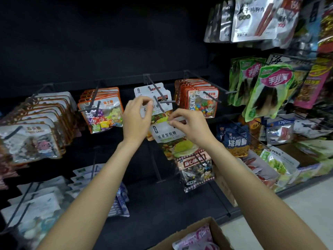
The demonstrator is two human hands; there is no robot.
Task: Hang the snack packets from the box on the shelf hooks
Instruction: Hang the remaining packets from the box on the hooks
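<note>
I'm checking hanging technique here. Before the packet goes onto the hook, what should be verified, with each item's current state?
1. Right hand pinches the white packet at its top edge: ok.
2. Left hand holds the packets already hanging: ok.
3. Hook tip free and visible: ok.
4. Packet's hang hole lined up with the tip: cannot tell.
5. Packet on the hook: not ok, below it.
6. More stock in the box: ok.

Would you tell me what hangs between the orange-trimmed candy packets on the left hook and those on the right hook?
In the head view, white gummy packets hang there on the middle hook, with both hands at them.
</note>
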